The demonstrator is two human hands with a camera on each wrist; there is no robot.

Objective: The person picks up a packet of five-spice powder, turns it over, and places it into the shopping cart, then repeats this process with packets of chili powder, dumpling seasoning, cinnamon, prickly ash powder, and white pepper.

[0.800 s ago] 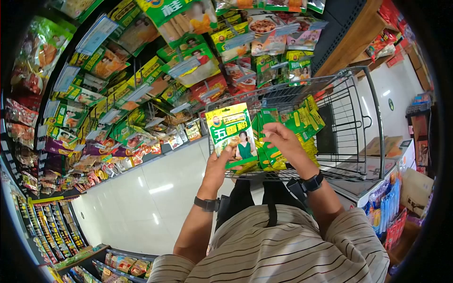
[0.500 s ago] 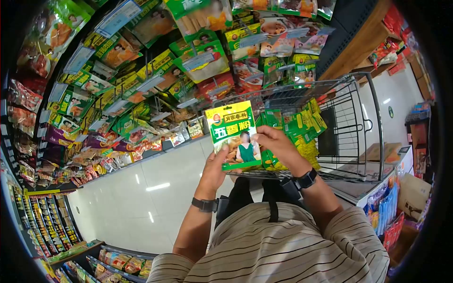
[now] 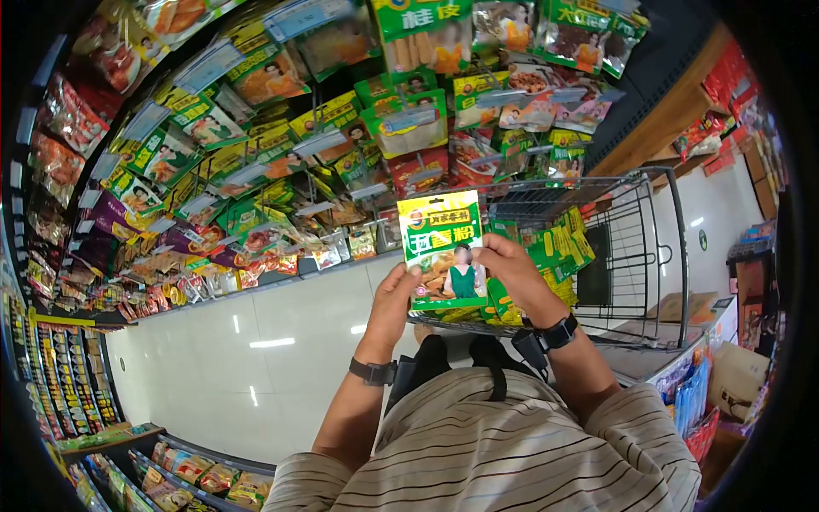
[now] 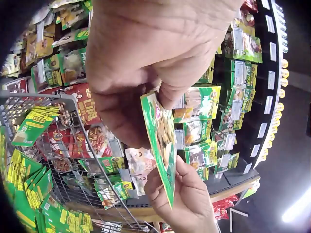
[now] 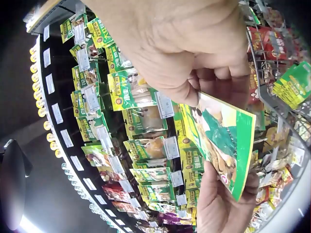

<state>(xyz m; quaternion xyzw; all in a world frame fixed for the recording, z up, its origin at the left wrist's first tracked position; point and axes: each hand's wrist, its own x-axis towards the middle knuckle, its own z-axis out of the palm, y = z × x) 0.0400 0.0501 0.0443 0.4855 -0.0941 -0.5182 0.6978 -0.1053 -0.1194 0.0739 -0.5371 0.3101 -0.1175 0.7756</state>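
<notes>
Both hands hold a yellow and green five-spice powder packet upright in front of the body, its printed front facing up at the head camera. My left hand pinches its lower left edge, thumb on the front. On the right edge, my right hand grips it with the thumb over the front and the fingers behind. The left wrist view catches the packet nearly edge-on between the two hands. From the right wrist the packet appears tilted, with the fingers curled behind it.
A wire shopping cart stands just beyond the hands, with many green and yellow packets inside. Hanging spice bags fill the shelf rack ahead and to the left. Pale tiled floor lies at left, and cardboard boxes at right.
My right hand has come from over the cart to the packet's right edge and now grips it. The left hand has kept its hold. The head view has shifted slightly.
</notes>
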